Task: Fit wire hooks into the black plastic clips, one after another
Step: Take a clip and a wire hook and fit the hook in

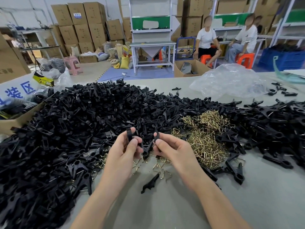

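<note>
Left hand (122, 151), right hand (171, 151), both pinching black clips (129, 135), lower ends hidden

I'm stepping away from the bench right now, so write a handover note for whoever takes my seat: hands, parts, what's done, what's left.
Left hand pinches a black clip piece; right hand pinches a second clip piece.
Wire hooks heaped just right of the hands; unfitted clips piled left.
Done: fitted clips, wire showing, lie far right.
Left: the whole left pile; hook in the held pieces not discernible.
</note>
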Demonstrator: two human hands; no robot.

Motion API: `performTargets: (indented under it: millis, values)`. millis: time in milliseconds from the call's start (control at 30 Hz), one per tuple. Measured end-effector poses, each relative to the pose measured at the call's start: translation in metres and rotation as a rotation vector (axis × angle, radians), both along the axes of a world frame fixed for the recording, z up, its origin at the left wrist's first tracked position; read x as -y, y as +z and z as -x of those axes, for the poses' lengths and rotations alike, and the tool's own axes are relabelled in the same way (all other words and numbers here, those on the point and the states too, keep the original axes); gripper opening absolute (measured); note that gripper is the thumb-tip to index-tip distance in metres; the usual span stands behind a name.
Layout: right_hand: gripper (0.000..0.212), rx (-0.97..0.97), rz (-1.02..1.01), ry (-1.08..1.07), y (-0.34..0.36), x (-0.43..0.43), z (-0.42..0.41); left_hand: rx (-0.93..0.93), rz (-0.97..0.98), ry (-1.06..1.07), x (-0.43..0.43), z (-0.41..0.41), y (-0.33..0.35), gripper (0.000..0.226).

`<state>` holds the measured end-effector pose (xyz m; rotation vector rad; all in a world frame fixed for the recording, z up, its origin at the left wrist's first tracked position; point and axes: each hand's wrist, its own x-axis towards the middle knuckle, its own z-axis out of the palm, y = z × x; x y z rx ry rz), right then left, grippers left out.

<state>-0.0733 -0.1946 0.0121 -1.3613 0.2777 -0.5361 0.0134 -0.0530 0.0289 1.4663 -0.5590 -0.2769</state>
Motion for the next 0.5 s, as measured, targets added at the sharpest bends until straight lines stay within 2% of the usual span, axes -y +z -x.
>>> performTargets:
  millis: [100,233,500]
  values:
    - [0.023,0.005,0.005,-0.008,-0.0010,0.0012,-0.0011,-0.011,0.002,0.004,0.0002,0.0004,0.0001,0.023]
    - [0.025,0.015,-0.014,0.011,-0.0010,0.0002,-0.0011,-0.035,-0.010,-0.033,0.0013,0.0022,-0.0010,0.033]
    - [0.036,0.015,0.057,0.049,0.0025,-0.0029,0.0013,0.004,-0.040,-0.025,0.0036,0.0083,-0.0036,0.024]
